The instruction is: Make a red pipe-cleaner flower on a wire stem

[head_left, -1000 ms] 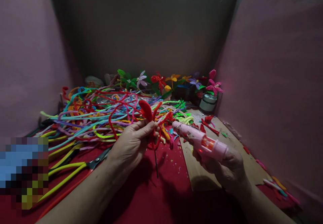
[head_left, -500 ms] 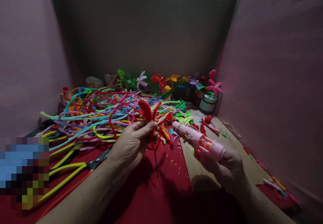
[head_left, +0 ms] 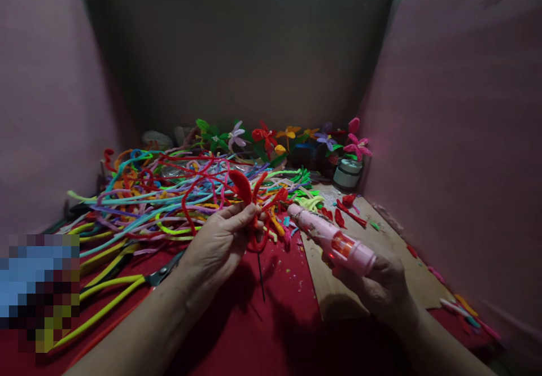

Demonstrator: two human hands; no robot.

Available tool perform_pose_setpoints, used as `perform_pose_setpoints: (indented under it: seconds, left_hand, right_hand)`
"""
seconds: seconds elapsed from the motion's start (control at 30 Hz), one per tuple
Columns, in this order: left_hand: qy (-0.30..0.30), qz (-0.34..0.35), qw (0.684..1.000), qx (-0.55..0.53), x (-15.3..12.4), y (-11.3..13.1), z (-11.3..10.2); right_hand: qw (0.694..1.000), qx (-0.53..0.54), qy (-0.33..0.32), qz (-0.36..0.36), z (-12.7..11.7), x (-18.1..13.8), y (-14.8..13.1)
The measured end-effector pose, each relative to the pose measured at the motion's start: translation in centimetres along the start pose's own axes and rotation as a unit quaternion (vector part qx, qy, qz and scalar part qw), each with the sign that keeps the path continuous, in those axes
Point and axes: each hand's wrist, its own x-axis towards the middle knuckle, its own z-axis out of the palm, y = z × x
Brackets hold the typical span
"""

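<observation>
Head view puts our two hands nearest. Our left hand (head_left: 224, 240) is pinched shut around the base of a red pipe-cleaner flower (head_left: 248, 192), thumb and fingers closed just where its loops meet the thin dark stem wire (head_left: 261, 277), which hangs down over the red table (head_left: 288, 325). Our right hand (head_left: 381, 288) is wrapped around a pink glue gun (head_left: 339, 240), whose nozzle points at the flower from close by, apparently not touching it. We judge the flower feather-light, fuzzy and easily bent, so the twisted base is the place to grip, not the petals. Under the gun lies a wooden board (head_left: 330, 297), and to our left are yellow-handled cutters (head_left: 127, 285). Beyond them sprawls a tangle of coloured pipe cleaners (head_left: 161, 195), and farthest back stands a row of finished flowers (head_left: 271, 136).
</observation>
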Motion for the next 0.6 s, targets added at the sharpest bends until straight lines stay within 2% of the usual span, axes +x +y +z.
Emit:
perform_pose_setpoints:
  seconds: [0.33,0.47,0.6]
  left_hand:
    - [-0.004,-0.006,1.0,-0.013,0.1,0.1,0.3]
    - [0.01,0.004,1.0,-0.017,0.2,0.2,0.2]
    - [0.016,0.005,1.0,-0.007,0.4,0.3,0.1]
  right_hand:
    - [1.0,-0.021,-0.016,-0.016,0.2,-0.1,0.3]
    - [0.999,-0.045,0.012,-0.021,0.2,-0.1,0.2]
    - [0.993,-0.079,0.083,0.0,-0.8,-0.4,0.5]
